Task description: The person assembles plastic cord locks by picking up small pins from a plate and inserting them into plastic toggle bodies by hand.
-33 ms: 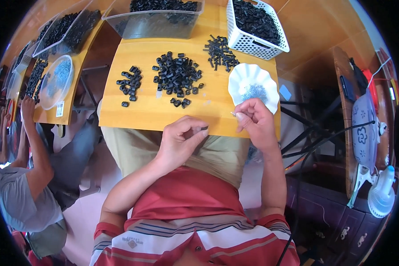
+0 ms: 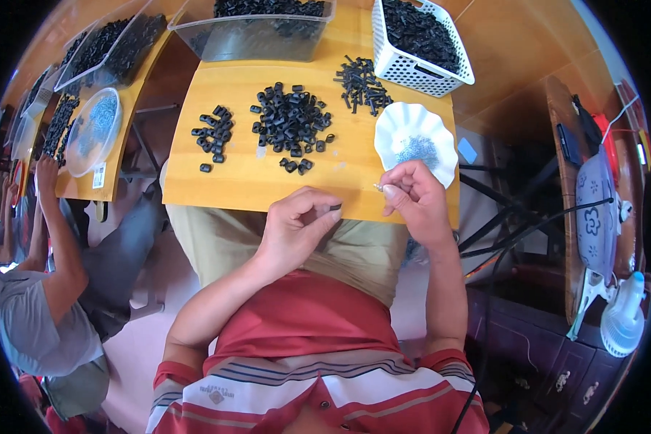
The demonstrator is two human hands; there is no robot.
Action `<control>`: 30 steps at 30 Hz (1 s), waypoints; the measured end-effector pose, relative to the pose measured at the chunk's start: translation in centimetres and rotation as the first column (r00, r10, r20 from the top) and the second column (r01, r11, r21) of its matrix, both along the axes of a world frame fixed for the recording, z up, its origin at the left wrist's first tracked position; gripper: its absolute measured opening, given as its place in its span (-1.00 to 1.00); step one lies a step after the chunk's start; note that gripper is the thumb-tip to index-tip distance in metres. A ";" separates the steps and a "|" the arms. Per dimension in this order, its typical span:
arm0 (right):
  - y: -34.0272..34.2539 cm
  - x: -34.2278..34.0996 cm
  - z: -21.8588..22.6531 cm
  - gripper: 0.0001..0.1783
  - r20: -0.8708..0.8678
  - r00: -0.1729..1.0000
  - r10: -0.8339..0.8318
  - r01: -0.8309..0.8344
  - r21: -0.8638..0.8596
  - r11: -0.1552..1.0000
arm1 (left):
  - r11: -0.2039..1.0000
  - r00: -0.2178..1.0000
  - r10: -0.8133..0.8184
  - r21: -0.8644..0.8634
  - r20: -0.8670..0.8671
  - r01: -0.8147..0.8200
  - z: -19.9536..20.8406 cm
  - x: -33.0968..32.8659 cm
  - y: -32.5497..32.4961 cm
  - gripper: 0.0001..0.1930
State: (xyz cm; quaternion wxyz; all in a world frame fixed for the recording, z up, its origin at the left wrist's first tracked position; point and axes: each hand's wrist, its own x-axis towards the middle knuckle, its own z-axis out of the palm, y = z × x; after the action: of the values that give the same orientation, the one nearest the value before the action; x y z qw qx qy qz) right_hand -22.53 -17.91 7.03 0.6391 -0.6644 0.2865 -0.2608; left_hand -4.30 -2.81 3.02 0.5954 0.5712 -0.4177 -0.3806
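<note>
Little changed since the earlier frame; both hands keep their pose, the table (image 2: 253, 184) a touch further right in view; left hand (image 2: 288, 226): thumb and forefinger clamped on a small black piece (image 2: 335, 207), mostly hidden by them; right hand (image 2: 417, 199): thumb and forefinger pinching a tiny pale bit (image 2: 378, 187), too small to make out; white dish (image 2: 390, 134) just beyond the right fingers, near rim partly covered.

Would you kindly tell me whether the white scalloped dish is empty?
Not empty: small pale-blue pieces lie in the white scalloped dish, just beyond the right hand.
</note>
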 end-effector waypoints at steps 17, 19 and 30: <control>3.1 2.7 -0.9 -0.83 0.042 0.977 0.207 -0.210 0.119 0.970 | 0.994 0.892 -0.004 -0.097 -0.452 -0.044 -1.5 0.5 0.8 -0.78; 3.1 2.8 -0.8 -0.83 0.034 0.974 0.223 -0.226 0.120 0.967 | 0.992 0.812 -0.038 -0.121 -0.583 -0.041 -1.2 0.6 0.8 -0.78; 4.1 3.6 -0.9 -0.85 0.066 0.975 0.212 -0.220 0.154 0.963 | 0.992 0.761 -0.066 -0.125 -0.645 -0.020 -1.6 0.7 1.5 -0.77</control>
State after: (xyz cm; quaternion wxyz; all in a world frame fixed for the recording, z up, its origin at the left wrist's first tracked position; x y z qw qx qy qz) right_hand -18.97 -13.83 6.08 0.7219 -0.6315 0.2168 -0.1820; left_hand -3.59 -1.34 1.46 0.7327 0.3611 -0.2162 -0.5348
